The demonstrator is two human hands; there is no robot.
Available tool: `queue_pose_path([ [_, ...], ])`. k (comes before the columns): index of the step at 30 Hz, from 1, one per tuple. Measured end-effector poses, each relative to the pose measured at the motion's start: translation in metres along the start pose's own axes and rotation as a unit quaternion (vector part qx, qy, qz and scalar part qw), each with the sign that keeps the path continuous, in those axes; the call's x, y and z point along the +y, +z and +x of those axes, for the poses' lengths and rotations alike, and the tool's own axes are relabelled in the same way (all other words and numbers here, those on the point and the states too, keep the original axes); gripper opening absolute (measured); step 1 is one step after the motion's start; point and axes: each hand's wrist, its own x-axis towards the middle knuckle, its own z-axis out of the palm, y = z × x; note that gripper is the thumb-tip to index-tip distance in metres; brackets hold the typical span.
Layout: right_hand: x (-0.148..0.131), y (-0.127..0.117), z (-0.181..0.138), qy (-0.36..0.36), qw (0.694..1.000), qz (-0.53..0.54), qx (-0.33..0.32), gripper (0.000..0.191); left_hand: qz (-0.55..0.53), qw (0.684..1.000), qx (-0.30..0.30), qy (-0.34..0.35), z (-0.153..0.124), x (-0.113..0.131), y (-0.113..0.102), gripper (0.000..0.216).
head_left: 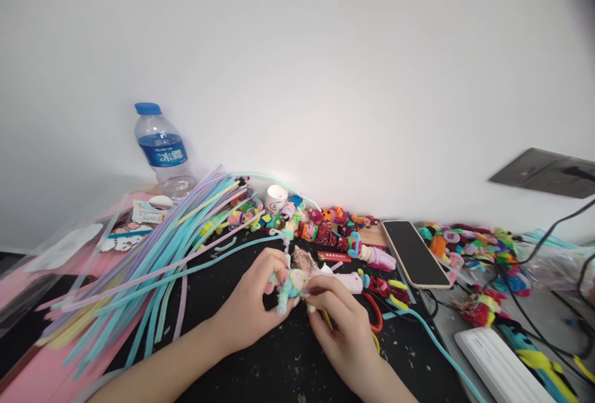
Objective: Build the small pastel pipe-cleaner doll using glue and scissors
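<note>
A small fuzzy pipe-cleaner doll (290, 284) in pastel blue, yellow and pink is held above the black work surface. My left hand (253, 296) grips its left side between thumb and fingers. With fingertips pinched together, my right hand (343, 319) grasps the doll's lower right edge, where a pale yellow bit shows. Right behind the doll are a brownish fuzzy clump (304, 259) and a pale pink tube-like object (349, 282). Scissors with red and yellow handles (374, 314) lie partly hidden beside my right hand.
Pastel pipe cleaners (186, 254) spread across the left. A water bottle (162, 152) leans by the wall, near a paper cup (277, 198). Finished pipe-cleaner figures (328, 232) line the back. Rightward are a phone (415, 253), a white power strip (499, 363) and black cables (525, 291).
</note>
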Motion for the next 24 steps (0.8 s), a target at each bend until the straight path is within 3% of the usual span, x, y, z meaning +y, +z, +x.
queue_pose_path([
  [5,0.002,-0.004,-0.002,-0.005,1.0,-0.021,-0.013,0.023,0.002,1.0,0.007,0.006,0.002,0.002,-0.004,0.027],
  [11,0.014,-0.021,-0.003,0.038,0.996,-0.072,0.036,0.052,0.013,0.998,0.051,0.023,0.002,-0.002,-0.007,0.031],
  [19,0.021,-0.027,0.007,0.148,0.952,-0.247,-0.102,0.056,0.011,0.996,0.08,0.039,0.003,-0.008,-0.008,0.029],
  [24,0.03,-0.025,0.005,0.148,0.95,-0.256,-0.095,0.049,0.027,0.994,0.093,0.048,0.004,-0.01,-0.01,0.03],
])
